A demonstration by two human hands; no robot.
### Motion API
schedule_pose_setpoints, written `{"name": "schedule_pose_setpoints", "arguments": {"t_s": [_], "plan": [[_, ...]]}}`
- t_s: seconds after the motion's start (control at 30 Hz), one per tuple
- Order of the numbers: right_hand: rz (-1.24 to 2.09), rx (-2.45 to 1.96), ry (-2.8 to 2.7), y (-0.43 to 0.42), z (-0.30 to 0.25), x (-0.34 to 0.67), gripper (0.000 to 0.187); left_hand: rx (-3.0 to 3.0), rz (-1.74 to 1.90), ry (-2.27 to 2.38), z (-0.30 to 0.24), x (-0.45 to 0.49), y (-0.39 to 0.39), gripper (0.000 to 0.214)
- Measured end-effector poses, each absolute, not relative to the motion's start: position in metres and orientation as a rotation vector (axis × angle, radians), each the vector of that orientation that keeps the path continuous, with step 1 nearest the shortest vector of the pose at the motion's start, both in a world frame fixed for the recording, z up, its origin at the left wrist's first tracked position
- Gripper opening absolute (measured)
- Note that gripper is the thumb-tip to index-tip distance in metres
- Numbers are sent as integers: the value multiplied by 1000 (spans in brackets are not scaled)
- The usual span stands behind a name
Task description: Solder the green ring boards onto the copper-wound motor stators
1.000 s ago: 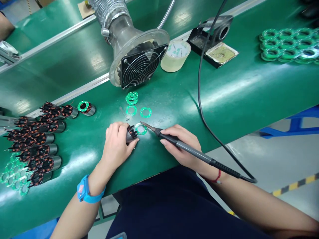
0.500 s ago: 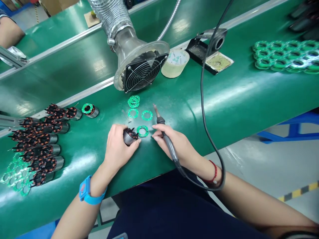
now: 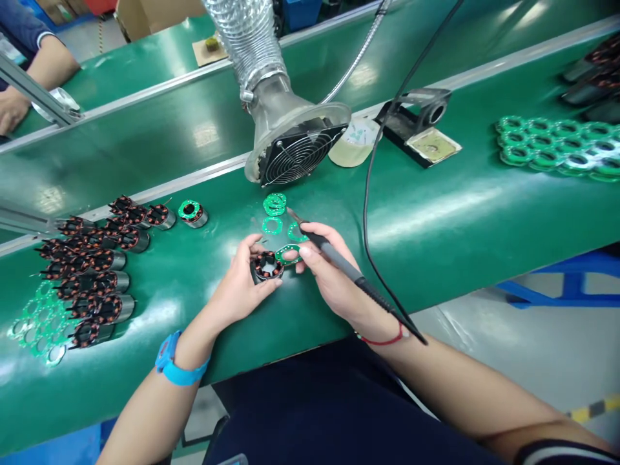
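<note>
My left hand [image 3: 235, 284] is closed around a motor stator [image 3: 260, 266] with copper windings, its open end facing up on the green bench. Between thumb and fingertips, my right hand [image 3: 334, 287] pinches a green ring-shaped circuit board [image 3: 280, 257], tilted at the stator's right edge. The same hand also holds a soldering iron [image 3: 346, 266], whose tip points up and left, away from the stator. Just beyond my hands lie a loose ring board [image 3: 266, 225], another partly hidden behind the iron, and a small overlapping pile of ring boards [image 3: 271, 205].
Rows of stators [image 3: 104, 259] stand at left beside spread ring boards [image 3: 43, 310]. One stator wears a ring board [image 3: 182, 214]. A fume extractor fan [image 3: 300, 158] hangs ahead, near a tape roll [image 3: 351, 152] and iron stand [image 3: 411, 139]. Stacked green rings [image 3: 542, 143] lie right. A co-worker's arm [image 3: 53, 64] rests across the partition.
My right hand has moved left and picked up the ring board from beside the stator, keeping the soldering iron. The stator has tipped from leaning to more upright in my left hand.
</note>
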State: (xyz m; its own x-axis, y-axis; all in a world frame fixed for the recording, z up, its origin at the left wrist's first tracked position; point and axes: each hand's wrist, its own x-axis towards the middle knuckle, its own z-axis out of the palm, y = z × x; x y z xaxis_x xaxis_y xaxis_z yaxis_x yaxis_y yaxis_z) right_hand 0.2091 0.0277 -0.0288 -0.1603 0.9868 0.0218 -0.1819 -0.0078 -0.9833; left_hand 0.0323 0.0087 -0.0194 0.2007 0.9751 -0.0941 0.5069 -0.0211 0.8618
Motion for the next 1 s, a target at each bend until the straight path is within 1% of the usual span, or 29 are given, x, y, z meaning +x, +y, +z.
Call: {"name": "schedule_pose_setpoints", "arguments": {"t_s": [0.1,0.2,0.33,0.43,0.53,0.63,0.7,0.77,0.83,0.9,1.0], "plan": [[1483,-947,-1163,34,-33,209,32,1751,629,1449,-17,33,9,60],[1497,-966,-1050,36,-33,206,34,1743,590,1440,-15,32,9,51],[1483,-950,-1135,35,-32,203,31,1761,574,1425,-15,33,9,51],[1358,-904,-1416,33,-32,204,32,1870,558,1474,-20,38,9,47],[1094,-931,-1746,32,-31,206,41,1970,600,1577,-26,42,9,40],[791,-1050,-1990,29,-29,208,52,1983,565,1613,-23,37,8,44],[675,-1138,-2135,26,-27,207,55,1939,486,1549,-14,26,9,48],[636,-1210,-2278,24,-24,204,51,1856,419,1458,-3,14,10,47],[611,-1267,-2360,24,-20,202,45,1765,395,1368,7,3,13,34],[617,-1315,-2364,25,-15,200,45,1699,398,1358,13,-1,15,21],[757,-1345,-2336,30,-8,203,49,1671,365,1451,14,1,16,21]]}}
